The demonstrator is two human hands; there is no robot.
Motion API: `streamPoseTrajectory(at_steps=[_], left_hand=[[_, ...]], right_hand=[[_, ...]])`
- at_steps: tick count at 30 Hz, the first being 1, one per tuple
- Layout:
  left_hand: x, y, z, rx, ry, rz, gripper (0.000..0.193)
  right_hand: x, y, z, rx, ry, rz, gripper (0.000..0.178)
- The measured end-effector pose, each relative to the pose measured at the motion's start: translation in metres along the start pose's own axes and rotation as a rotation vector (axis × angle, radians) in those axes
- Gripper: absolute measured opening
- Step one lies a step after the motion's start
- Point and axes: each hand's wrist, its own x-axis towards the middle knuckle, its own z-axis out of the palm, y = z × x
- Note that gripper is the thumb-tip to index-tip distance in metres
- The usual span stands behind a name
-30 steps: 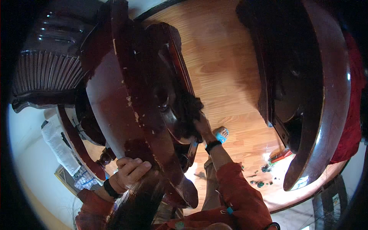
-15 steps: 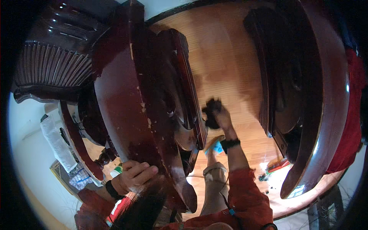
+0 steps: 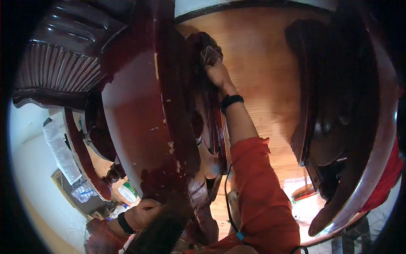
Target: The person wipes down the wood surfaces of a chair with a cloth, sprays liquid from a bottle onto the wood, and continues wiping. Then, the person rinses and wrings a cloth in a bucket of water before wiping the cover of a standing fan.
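- Right hand (image 3: 219, 75): extended to the far end of the near furniture piece; grip closed around a crumpled dark cloth (image 3: 210, 55).
- Crumpled dark cloth: located at the far end of the furniture's inner side, bunched at the fingers; contact with the wood appears likely but cannot be confirmed.
- Left hand (image 3: 144, 214): at the lower end of the same piece, fingers curled; partly obscured by a dark shape in the foreground. Cannot tell whether its grip is clenched on the edge or merely resting.
- Near furniture piece (image 3: 135, 127): dark red-brown wood, broad smooth face, long curved edge. Finish chipped at several spots along that edge, pale material exposed.
- Second furniture piece (image 3: 384, 139): similar dark wood, curved, standing at right, well apart from the first; red fabric (image 3: 389, 182) beyond it.
- Wood-look floor (image 3: 258, 76): visible between the two pieces; strong light at the lower right, with a red object (image 3: 303, 192) lying there.
- Slatted wooden section (image 3: 59, 70): upper left, glossy dark finish.
- Black wristband on each wrist; orange-red sleeve (image 3: 262, 182) on the right arm, with a black cable (image 3: 228, 203) alongside.
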Motion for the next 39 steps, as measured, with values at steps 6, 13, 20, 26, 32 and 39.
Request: streamPoseTrajectory(at_steps=[6,13,20,26,32,39], left_hand=[[0.049,0.018,-0.038,0.34,0.236,0.178,0.032],[0.024,0.024,-0.042,0.445,0.108,0.23,0.032],[0.033,0.018,-0.022,0.362,0.171,0.13,0.032],[0.054,0.027,-0.027,0.39,0.304,0.243,0.025],[0.028,0.012,-0.013,0.358,0.064,0.148,0.037],[0.066,0.02,-0.035,1.699,0.116,0.871,0.041]], right_hand=[[0.0,0.007,-0.009,0.083,0.012,-0.004,0.066],[-0.071,-0.009,-0.023,0.099,-0.209,-0.11,0.062],[-0.092,-0.03,-0.057,0.345,-0.096,-0.403,0.049],[0.022,-0.088,-0.052,0.215,-0.12,-0.476,0.038],[0.002,-0.111,-0.007,0.097,0.132,-0.8,0.041],[0.075,-0.021,-0.03,-0.076,0.097,-0.384,0.054]])
